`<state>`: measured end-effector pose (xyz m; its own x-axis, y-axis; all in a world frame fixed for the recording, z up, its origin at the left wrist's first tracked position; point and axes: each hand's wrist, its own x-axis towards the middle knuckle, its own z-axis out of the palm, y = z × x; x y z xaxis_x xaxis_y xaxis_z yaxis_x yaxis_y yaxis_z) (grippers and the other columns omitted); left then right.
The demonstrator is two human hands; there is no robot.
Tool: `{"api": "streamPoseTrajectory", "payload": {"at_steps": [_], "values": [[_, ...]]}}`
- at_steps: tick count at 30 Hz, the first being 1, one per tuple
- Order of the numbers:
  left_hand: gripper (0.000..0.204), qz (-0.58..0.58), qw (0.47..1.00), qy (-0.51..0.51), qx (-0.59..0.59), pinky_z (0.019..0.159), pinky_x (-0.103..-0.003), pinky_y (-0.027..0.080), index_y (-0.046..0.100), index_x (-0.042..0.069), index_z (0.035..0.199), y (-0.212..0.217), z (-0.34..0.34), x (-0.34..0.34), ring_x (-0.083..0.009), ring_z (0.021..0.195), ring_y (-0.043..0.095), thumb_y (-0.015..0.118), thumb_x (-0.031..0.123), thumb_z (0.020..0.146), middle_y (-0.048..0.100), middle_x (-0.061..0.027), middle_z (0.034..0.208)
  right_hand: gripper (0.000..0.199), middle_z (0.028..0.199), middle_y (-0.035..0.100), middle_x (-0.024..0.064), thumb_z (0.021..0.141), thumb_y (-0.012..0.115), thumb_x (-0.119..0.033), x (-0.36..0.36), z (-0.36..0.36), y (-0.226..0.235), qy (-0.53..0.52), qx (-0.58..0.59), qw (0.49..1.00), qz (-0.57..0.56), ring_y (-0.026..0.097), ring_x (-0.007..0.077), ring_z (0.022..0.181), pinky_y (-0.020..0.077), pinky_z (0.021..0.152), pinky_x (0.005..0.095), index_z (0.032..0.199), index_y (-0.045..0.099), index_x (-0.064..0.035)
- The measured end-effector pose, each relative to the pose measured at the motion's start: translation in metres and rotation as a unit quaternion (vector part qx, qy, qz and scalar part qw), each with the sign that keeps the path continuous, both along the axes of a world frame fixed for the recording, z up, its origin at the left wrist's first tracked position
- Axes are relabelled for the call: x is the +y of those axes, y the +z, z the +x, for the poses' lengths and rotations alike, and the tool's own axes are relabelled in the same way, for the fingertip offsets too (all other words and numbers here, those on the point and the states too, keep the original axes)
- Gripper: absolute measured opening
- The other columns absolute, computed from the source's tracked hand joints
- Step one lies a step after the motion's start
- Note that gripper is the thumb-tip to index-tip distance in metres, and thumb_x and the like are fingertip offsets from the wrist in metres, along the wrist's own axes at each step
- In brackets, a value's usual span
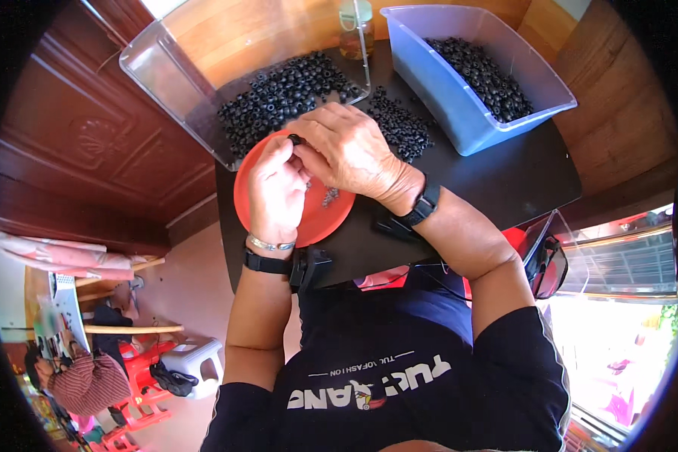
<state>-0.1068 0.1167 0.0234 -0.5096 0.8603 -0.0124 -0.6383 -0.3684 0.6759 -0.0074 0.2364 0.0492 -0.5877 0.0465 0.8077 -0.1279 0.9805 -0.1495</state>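
Fingertips of both hands meet over the far rim of an orange plate [320, 218], pinching one small black ring [296, 139] between them. The left hand [275, 188] has its fingers curled up and closed on the ring from the near side, while the right hand [346, 147] bends over from the right, thumb and forefinger closed on the same piece (how much of the ring each hand covers cannot be told). Both wrists carry black bands, and the left one also wears a thin silver bracelet [271, 244].

The plate lies on a black table [505, 181] and holds a few tiny grey metal bits [329, 197] near its middle, partly hidden under the hands. Just beyond the hands, a loose heap of black rings [403, 124] lies bare on the table. To the far left, a clear plastic bin [166, 75] rests tipped on its side with its open mouth toward the hands, and many more black rings [286, 90] spread across its lower wall. To the far right stands a blue plastic tub [459, 105], upright, with a bed of the same black rings [482, 75] inside. Between the two containers, at the far edge, stands a small clear bottle [354, 30] of yellowish liquid. A pair of red-framed glasses [548, 264] sits at the table's near right corner.
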Motion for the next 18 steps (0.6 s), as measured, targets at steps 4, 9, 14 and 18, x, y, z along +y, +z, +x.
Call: {"api": "streamPoseTrajectory", "payload": {"at_steps": [4,9,14,18], "values": [[0.009,0.01,1.0,-0.005,0.023,0.085,-0.03,0.042,0.057,0.012,0.092,-0.0025,-0.0016,0.002,-0.0117,0.095,0.052,0.05,0.016,0.093,0.058,0.0002,0.098,0.028,0.09,0.064,0.0089,0.073,0.068,-0.013,-0.0009,0.0011,0.0014,0.0,-0.007,1.0,0.001,0.063,0.0266,0.08,0.0511,0.074,0.0358,0.1,0.065,-0.0051],[0.011,-0.007,0.999,0.034,0.023,0.083,-0.03,0.043,0.057,0.01,0.091,-0.0023,0.0007,0.0055,-0.0127,0.091,0.054,0.049,0.016,0.094,0.06,-0.0011,0.095,0.027,0.089,0.064,0.0088,0.074,0.067,-0.012,-0.0024,-0.0006,0.0004,-0.013,-0.021,1.0,0.008,0.062,0.0258,0.08,0.051,0.073,0.0351,0.099,0.064,-0.0039],[0.014,0.026,0.998,0.007,0.062,0.079,-0.032,0.046,0.057,0.007,0.092,-0.0036,-0.0008,0.0066,-0.0149,0.086,0.057,0.048,0.016,0.095,0.061,-0.0044,0.093,0.014,0.08,0.057,0.0069,0.075,0.059,-0.017,-0.0032,-0.0053,-0.0058,-0.031,-0.005,0.999,0.035,0.058,0.0245,0.078,0.0479,0.072,0.0346,0.084,0.059,-0.0075],[0.013,0.029,0.997,0.015,0.075,0.079,-0.032,0.046,0.057,0.006,0.092,-0.0026,-0.0007,0.0025,-0.0153,0.088,0.058,0.048,0.015,0.094,0.061,-0.0054,0.094,0.013,0.081,0.06,0.008,0.075,0.06,-0.015,-0.005,-0.0068,-0.0064,-0.021,-0.016,0.999,0.034,0.059,0.0262,0.078,0.0492,0.071,0.0356,0.086,0.061,-0.007]]}}
